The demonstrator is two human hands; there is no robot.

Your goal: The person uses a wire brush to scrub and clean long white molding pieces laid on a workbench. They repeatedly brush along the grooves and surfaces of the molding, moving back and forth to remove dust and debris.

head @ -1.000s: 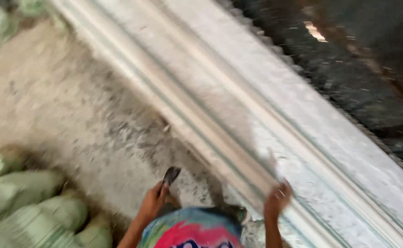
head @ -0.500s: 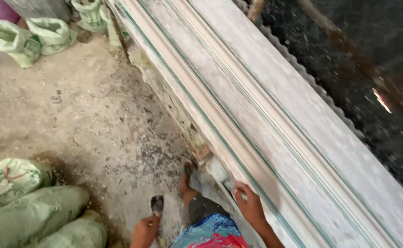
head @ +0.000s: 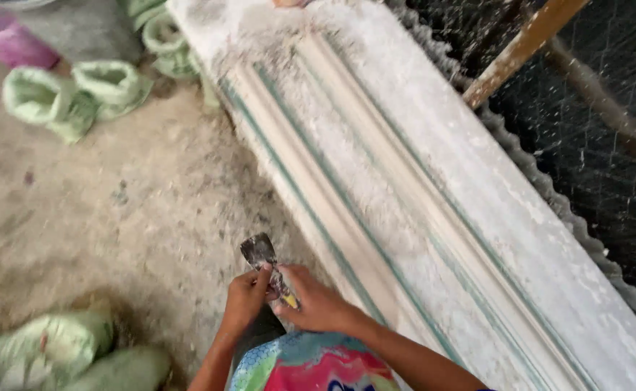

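Lower centre of frame: a brightly patterned garment [head: 311, 366], pink, blue and yellow, sits at the bottom edge, with both forearms rising from it.

Left hand [head: 245, 300]: closed around the handle end of a putty knife [head: 266, 264], fingers curled, thumb side up against the tool. Right hand [head: 316, 303]: also closed on the same handle, just beside the left and touching it, with a small yellowish part of the handle showing between the fingers. Both hands hold the one tool.

Putty knife: dark, dusty blade, broad and flat, pointing toward the upper left, tilted. It is held in the air over the floor, just left of the long mould's near edge; blade not touching the mould as far as can be seen.

Floor [head: 115, 210]: bare concrete, grey-brown, coated in pale dust and crumbs, fills the left half of the frame.

Lower left corner: green woven sacks [head: 64, 355], lying down, blurred.

Centre to lower right: a long white moulded slab [head: 434, 195] runs diagonally from upper centre to lower right. Its surface has parallel ridges and grooves with thin green lines along them, all powdered white.

Upper left: more green sacks [head: 79, 90], tops rolled open, standing on the floor near the slab's far end. A pink object [head: 21, 43] lies beyond them.

Upper right: dark wire mesh [head: 608, 145] behind the slab, with a wooden strut [head: 524, 47] leaning across it.
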